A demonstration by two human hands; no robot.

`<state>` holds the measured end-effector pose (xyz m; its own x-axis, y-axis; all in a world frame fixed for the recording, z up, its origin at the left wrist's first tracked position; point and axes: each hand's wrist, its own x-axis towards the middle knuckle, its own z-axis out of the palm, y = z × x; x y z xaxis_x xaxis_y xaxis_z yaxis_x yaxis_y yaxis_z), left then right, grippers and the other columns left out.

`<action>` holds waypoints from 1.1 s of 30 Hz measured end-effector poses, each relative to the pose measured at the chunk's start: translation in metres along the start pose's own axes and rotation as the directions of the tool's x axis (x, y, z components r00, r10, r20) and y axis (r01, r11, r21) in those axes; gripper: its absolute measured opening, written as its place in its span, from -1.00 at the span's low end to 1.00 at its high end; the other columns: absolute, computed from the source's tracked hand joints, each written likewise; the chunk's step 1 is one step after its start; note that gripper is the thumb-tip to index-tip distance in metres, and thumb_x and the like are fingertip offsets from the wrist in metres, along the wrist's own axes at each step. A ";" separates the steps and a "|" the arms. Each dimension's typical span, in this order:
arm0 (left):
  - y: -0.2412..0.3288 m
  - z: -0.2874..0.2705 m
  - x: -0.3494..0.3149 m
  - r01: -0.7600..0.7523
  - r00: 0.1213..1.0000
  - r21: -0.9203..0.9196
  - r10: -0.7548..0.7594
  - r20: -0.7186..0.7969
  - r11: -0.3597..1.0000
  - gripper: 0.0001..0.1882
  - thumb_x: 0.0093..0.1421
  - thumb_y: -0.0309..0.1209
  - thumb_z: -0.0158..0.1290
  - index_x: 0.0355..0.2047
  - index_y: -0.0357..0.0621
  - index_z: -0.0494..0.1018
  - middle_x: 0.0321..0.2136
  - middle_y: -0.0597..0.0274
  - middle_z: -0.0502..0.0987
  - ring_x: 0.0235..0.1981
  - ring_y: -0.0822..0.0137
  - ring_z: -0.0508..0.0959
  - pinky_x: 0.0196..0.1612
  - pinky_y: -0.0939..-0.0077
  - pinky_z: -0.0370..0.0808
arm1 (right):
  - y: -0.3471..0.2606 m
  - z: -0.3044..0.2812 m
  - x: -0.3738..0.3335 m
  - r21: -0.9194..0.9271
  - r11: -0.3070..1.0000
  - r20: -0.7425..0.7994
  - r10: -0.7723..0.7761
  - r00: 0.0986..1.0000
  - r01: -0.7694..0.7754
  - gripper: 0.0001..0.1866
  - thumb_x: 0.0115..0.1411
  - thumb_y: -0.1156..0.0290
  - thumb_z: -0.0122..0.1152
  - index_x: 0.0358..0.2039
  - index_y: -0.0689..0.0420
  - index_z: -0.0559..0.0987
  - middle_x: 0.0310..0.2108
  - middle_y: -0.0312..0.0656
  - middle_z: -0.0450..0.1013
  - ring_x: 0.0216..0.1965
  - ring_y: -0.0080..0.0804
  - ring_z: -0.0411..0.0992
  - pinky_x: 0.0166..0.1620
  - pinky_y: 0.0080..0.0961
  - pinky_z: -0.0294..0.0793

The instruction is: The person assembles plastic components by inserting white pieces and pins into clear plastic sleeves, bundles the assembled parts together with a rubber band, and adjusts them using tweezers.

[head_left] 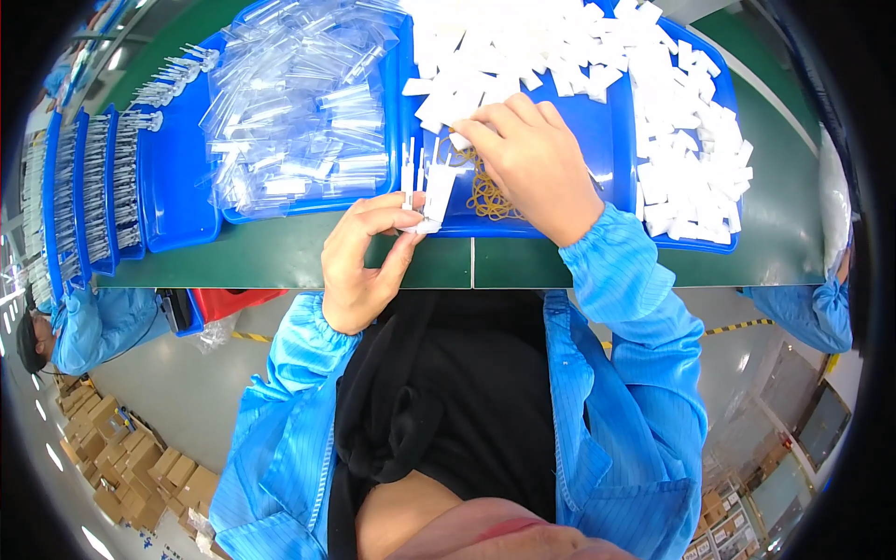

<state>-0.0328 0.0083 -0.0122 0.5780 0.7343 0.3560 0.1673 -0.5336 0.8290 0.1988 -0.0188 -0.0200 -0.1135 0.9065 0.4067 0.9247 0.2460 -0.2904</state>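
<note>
Between the thumb and fingers of my left hand [366, 250] is a white pronged piece [432, 213], with thin white and clear prongs pointing up and away from me. The hand is closed on its base, over the front edge of a blue tray. My right hand [530, 163] is closed in a pinch just above a pile of tan rubber bands [489, 198]. Something small and white shows at its fingertips, but I cannot make out what it is. Beyond that hand lie many loose white rectangular pieces [509, 51].
A blue tray of clear plastic sleeves [299, 103] stands to the left. More white pieces [691, 159] fill a tray at right. Blue racks [93, 187] of thin clear-and-white assemblies stand far left on the green table [373, 271]. Other people in blue sleeves [112, 327] sit at both sides.
</note>
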 end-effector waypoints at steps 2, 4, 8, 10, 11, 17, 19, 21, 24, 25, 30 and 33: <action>-0.002 -0.001 0.000 0.001 1.000 -0.021 -0.002 -0.016 1.000 -0.65 -0.01 -0.80 0.19 -0.21 -0.24 0.49 -0.17 0.03 0.61 -0.25 0.22 0.61 -0.25 0.50 0.55 | 0.001 0.000 0.003 -0.153 0.986 0.125 -0.053 0.991 0.072 -0.69 0.09 0.52 0.28 -0.10 0.14 0.59 -0.24 -0.23 0.53 -0.18 -0.28 0.46 -0.16 -0.43 0.48; -0.002 -0.001 -0.001 0.010 0.999 -0.038 -0.011 -0.040 0.999 -0.63 -0.01 -0.80 0.19 -0.18 -0.24 0.50 -0.16 0.03 0.61 -0.26 0.24 0.61 -0.26 0.51 0.55 | 0.003 -0.003 0.004 -0.126 0.989 0.156 -0.057 0.986 0.077 -0.66 0.10 0.56 0.25 -0.06 0.12 0.57 -0.21 -0.21 0.52 -0.20 -0.23 0.48 -0.17 -0.35 0.49; 0.002 -0.005 0.003 -0.020 1.000 0.038 0.019 0.013 0.999 -0.57 -0.01 -0.78 0.21 -0.10 -0.23 0.54 -0.17 0.07 0.62 -0.21 0.20 0.62 -0.19 0.45 0.55 | 0.002 -0.011 -0.003 0.251 0.949 -0.025 0.202 0.979 -0.189 -0.63 0.18 0.57 0.18 0.03 0.12 0.51 -0.19 -0.17 0.53 -0.17 -0.24 0.53 -0.13 -0.35 0.53; 0.004 -0.007 0.006 -0.069 0.997 0.058 0.066 0.050 0.996 -0.56 -0.01 -0.77 0.21 -0.08 -0.22 0.55 -0.17 0.08 0.62 -0.19 0.18 0.62 -0.16 0.43 0.56 | -0.004 -0.021 -0.002 0.897 0.243 0.209 0.505 0.838 -0.370 -0.62 0.28 0.53 0.10 0.12 0.13 0.42 -0.16 -0.10 0.53 -0.13 -0.23 0.57 -0.08 -0.40 0.56; 0.008 -0.007 0.007 -0.035 0.996 0.005 0.035 0.076 0.999 -0.58 -0.01 -0.77 0.21 -0.10 -0.22 0.56 -0.17 0.08 0.62 -0.17 0.16 0.62 -0.13 0.41 0.55 | -0.006 -0.026 -0.001 0.888 0.142 0.316 0.504 0.804 -0.438 -0.57 0.34 0.41 0.04 0.20 0.20 0.30 -0.11 0.03 0.53 -0.07 -0.22 0.57 0.01 -0.41 0.54; 0.018 -0.001 0.015 0.015 0.979 -0.145 0.015 0.205 0.989 -0.62 0.02 -0.74 0.20 -0.12 -0.22 0.58 -0.15 0.13 0.63 -0.12 0.17 0.61 -0.08 0.38 0.55 | -0.018 -0.017 -0.013 0.900 -0.144 0.410 0.596 0.690 -0.411 -0.63 0.35 0.30 0.08 0.08 0.19 0.35 -0.17 0.01 0.55 -0.09 -0.27 0.54 0.08 -0.35 0.46; 0.020 0.000 0.015 0.031 0.978 -0.145 0.000 0.207 0.989 -0.63 0.03 -0.74 0.20 -0.12 -0.22 0.58 -0.15 0.13 0.63 -0.13 0.17 0.61 -0.08 0.39 0.55 | -0.022 -0.018 -0.014 0.904 -0.138 0.407 0.567 0.717 -0.404 -0.64 0.36 0.29 0.07 0.07 0.18 0.34 -0.21 -0.02 0.55 -0.11 -0.30 0.51 0.12 -0.31 0.38; 0.020 0.001 0.015 0.044 0.977 -0.150 -0.012 0.211 0.988 -0.63 0.03 -0.74 0.19 -0.12 -0.22 0.58 -0.16 0.13 0.63 -0.13 0.17 0.61 -0.08 0.39 0.55 | -0.020 -0.016 -0.017 0.914 -0.112 0.379 0.578 0.723 -0.390 -0.65 0.36 0.28 0.07 0.06 0.18 0.34 -0.22 -0.03 0.55 -0.11 -0.31 0.51 0.11 -0.32 0.39; 0.019 0.002 0.016 0.037 0.978 -0.149 -0.005 0.210 0.988 -0.62 0.04 -0.75 0.18 -0.11 -0.21 0.58 -0.15 0.13 0.62 -0.13 0.17 0.61 -0.08 0.38 0.55 | -0.019 -0.015 -0.019 0.924 -0.065 0.338 0.599 0.726 -0.376 -0.68 0.37 0.28 0.07 0.04 0.17 0.35 -0.23 -0.04 0.56 -0.11 -0.33 0.51 0.10 -0.33 0.39; 0.019 0.002 0.016 0.038 0.976 -0.149 -0.004 0.217 0.988 -0.62 0.04 -0.75 0.18 -0.11 -0.21 0.58 -0.15 0.13 0.62 -0.13 0.18 0.61 -0.09 0.39 0.56 | -0.020 -0.015 -0.019 0.925 -0.048 0.327 0.605 0.726 -0.376 -0.70 0.37 0.28 0.06 0.02 0.16 0.35 -0.24 -0.05 0.57 -0.11 -0.34 0.51 0.09 -0.34 0.39; 0.019 0.002 0.015 0.070 0.973 -0.141 -0.036 0.228 0.987 -0.63 0.05 -0.76 0.17 -0.12 -0.21 0.57 -0.15 0.12 0.61 -0.14 0.19 0.61 -0.12 0.42 0.57 | -0.022 -0.015 -0.022 0.932 -0.079 0.337 0.555 0.761 -0.354 -0.75 0.37 0.33 0.12 -0.03 0.14 0.38 -0.23 -0.07 0.60 -0.13 -0.48 0.52 0.04 -0.52 0.42; 0.017 0.001 0.016 0.058 0.977 -0.127 -0.030 0.212 0.990 -0.64 0.07 -0.76 0.16 -0.12 -0.21 0.56 -0.15 0.08 0.61 -0.14 0.21 0.61 -0.18 0.45 0.57 | -0.024 -0.015 -0.024 0.932 -0.082 0.349 0.460 0.817 -0.352 -0.77 0.37 0.32 0.11 -0.05 0.13 0.39 -0.24 -0.08 0.60 -0.14 -0.48 0.53 0.00 -0.51 0.45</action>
<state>-0.0196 0.0102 0.0071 0.7286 0.6447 0.2313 0.0983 -0.4326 0.8962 0.1849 -0.0517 -0.0101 0.2056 0.9732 -0.1033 -0.3749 -0.0192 -0.9269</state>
